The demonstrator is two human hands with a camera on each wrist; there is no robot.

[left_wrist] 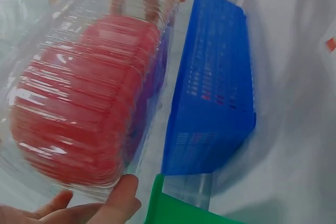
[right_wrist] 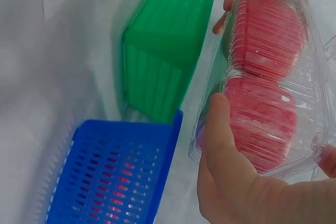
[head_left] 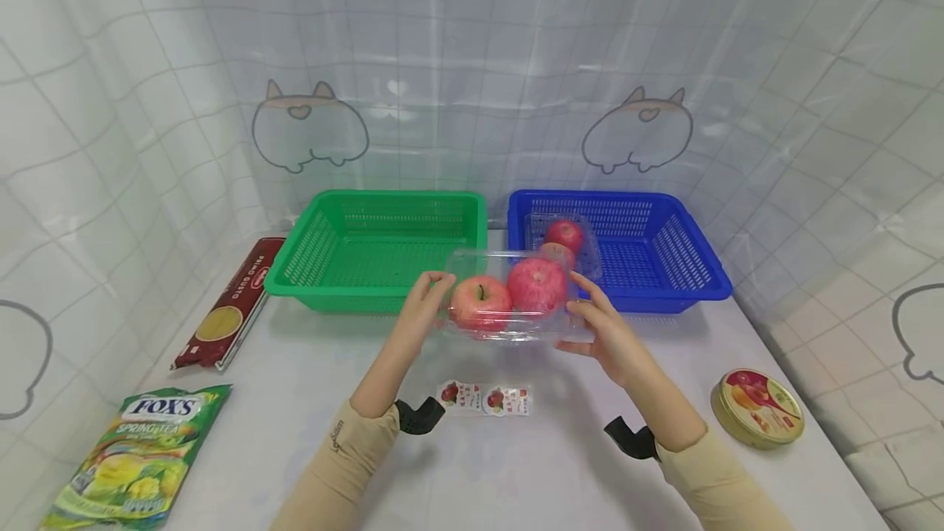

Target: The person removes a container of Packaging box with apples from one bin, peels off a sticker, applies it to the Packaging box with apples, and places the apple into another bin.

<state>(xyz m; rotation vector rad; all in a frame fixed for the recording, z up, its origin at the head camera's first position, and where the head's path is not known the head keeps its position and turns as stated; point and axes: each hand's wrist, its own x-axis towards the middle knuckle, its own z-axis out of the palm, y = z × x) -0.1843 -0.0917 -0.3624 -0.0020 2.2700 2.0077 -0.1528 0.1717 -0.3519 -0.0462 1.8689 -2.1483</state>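
As fingers (left_wrist: 123, 196) grip both ends, a ribbed, seemingly plastic box (head_left: 510, 316) holds round apples (head_left: 537, 286)

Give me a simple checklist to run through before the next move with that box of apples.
1. Both hands on the plastic clamshell box: ok; the left hand grips one end, the right hand the other.
2. Fruit inside: ok; two apples, one on the left and one on the right.
3. Box fastened shut: cannot tell; its catches are not distinct.
4. Box lined up with a single basket: not ok; in the head view it overlaps both the green basket and the blue basket.
5. Blue basket unoccupied: not ok; a second clear box with apples is in its left part.
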